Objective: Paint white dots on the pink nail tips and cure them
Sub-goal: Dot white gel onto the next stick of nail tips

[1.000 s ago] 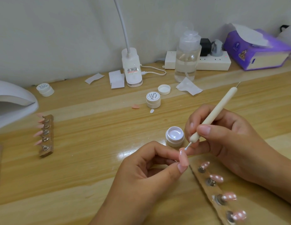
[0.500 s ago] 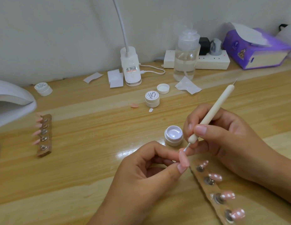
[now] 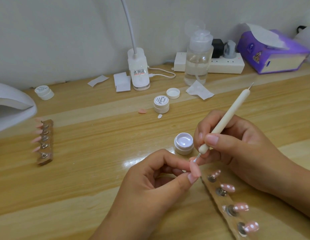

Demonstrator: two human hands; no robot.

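The pale wooden counter [image 3: 98, 153] runs back to a plain white wall. Near its front edge, your left hand [image 3: 150, 186] pinches a single pink nail tip [image 3: 195, 169] between thumb and forefinger, with the other fingers curled under. Your right hand [image 3: 237, 153] grips a cream dotting tool [image 3: 228, 116] like a pen, thumb and fingers closed round its lower end. The tool's metal point carries a white blob and meets the upper end of the tip you hold.

Just behind both hands stands an open jar of white gel [image 3: 183, 143]. Below your right hand a brown holder strip [image 3: 218, 201] lies slanted on the counter. It carries four pink tips on metal studs, each already marked with white dots.

Well to the left lies a second holder strip [image 3: 45, 141] with a row of plain pink tips, just beside the white curing lamp [image 3: 12, 104] at the frame's edge.

Further back sit a closed gel jar [image 3: 161, 104], a loose white lid [image 3: 173, 93] and a stray pink tip [image 3: 142, 111]. Another small jar [image 3: 44, 92] stands near the lamp. Along the wall are a clip lamp [image 3: 138, 71], a clear pump bottle [image 3: 197, 58], a power strip [image 3: 225, 64] and a purple tissue box [image 3: 272, 52].
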